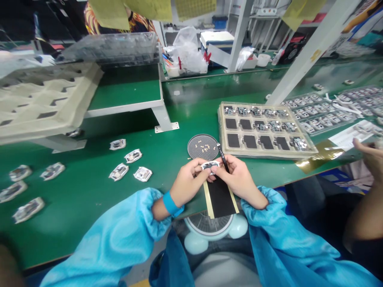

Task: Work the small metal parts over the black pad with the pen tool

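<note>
My left hand, with a blue band at the wrist, pinches one side of a small white-framed electronic part. From the other side my right hand grips the same part, thumb pressed on it. A slim black tool, perhaps tweezers, also rests in my right hand, pointing up and away. Under both hands lies a black mat with yellow tape along its sides, reaching over the table edge. Just beyond the hands is a round grey perforated dish holding several tiny pale pieces.
Several similar parts lie on the green table to the left. A partitioned tray with circuit boards stands at right, beside a slanted white post. Another person's hand is at far right. A raised shelf stands left.
</note>
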{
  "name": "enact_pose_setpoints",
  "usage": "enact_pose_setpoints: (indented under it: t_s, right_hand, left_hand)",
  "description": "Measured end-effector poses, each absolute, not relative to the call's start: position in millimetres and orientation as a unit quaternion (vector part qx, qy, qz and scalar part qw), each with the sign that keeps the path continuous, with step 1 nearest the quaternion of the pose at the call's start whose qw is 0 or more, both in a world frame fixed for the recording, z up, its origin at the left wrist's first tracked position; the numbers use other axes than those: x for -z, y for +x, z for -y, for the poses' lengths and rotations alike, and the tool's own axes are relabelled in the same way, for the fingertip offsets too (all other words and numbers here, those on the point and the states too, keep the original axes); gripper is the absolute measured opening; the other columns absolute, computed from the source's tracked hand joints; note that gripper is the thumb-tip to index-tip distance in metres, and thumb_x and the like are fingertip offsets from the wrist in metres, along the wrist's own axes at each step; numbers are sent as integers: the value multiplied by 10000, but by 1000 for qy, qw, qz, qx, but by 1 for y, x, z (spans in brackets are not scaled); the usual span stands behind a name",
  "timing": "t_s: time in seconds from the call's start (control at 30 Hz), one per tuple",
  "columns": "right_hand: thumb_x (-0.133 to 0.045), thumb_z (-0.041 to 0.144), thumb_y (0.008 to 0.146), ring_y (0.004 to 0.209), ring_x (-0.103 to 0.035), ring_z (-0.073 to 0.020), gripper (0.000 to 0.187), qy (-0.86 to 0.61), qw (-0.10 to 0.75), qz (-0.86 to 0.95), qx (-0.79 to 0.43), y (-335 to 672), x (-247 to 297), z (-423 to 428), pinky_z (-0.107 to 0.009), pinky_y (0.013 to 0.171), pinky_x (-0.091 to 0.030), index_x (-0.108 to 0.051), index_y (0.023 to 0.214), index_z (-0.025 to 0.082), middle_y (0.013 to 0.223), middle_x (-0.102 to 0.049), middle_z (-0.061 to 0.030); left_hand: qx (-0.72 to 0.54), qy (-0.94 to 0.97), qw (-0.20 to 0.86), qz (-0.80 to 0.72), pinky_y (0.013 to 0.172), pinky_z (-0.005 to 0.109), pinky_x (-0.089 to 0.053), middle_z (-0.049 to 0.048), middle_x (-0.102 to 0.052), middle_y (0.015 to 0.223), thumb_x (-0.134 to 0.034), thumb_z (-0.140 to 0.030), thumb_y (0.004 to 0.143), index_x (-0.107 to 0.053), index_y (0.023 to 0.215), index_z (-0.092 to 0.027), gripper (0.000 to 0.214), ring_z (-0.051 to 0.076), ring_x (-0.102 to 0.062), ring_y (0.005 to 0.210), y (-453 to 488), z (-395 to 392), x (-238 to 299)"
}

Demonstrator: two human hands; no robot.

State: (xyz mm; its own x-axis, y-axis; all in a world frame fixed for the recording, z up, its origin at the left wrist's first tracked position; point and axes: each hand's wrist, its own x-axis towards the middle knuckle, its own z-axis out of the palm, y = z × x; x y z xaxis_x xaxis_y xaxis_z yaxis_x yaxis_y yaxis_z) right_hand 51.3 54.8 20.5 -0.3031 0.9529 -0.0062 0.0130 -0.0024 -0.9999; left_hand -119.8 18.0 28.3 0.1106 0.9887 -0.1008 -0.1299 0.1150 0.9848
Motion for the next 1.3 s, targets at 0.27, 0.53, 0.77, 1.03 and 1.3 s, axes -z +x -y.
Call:
enact_pose_setpoints:
  t_s: [0.27,0.53,0.77,1.03,1.3]
  right_hand:
    - [-755,366,832,665,-606,-152,211,-414,438,582,-546,47,-20,-47,-281,637,-512,-627,876,204,710,-654,12]
    - [-742,365,876,787,-646,-182,239,-398,396,719,-410,68,-27,-65,-322,707,-534,-711,1054,209,970,-704,-58]
    - [-683,294,934,852,-646,-205,95,-252,368,847,-289,77,-44,-81,-356,757,-550,-731,983,229,902,-676,-63]
    - [-567,257,996,882,-650,-203,193,-217,290,908,-212,81,-42,-82,-340,745,-549,-712,1123,240,989,-662,-83]
    - [-490,311,1039,884,-634,-204,166,-232,224,929,-184,59,-62,-95,-321,738,-515,-595,1116,209,1068,-627,-92]
  left_hand:
    - [-476,484,534,-504,688,272,-595,58,-751,775,-688,-280,890,-647,946,-130,165,175,-741,711,-116,-14,-29]
    - [-391,640,367,-550,592,231,-458,3,-739,731,-630,-267,918,-674,941,-181,99,129,-650,622,-126,-13,-31]
    - [-375,667,323,-557,589,242,-405,-18,-707,711,-593,-256,930,-670,934,-199,96,123,-589,600,-126,-11,-31]
    - [-379,652,326,-570,573,235,-396,-31,-675,666,-619,-218,874,-679,907,-196,72,116,-548,562,-129,-14,-31]
    - [-449,499,494,-553,641,291,-556,31,-714,658,-648,-270,839,-631,895,-166,119,193,-708,620,-137,-27,-42]
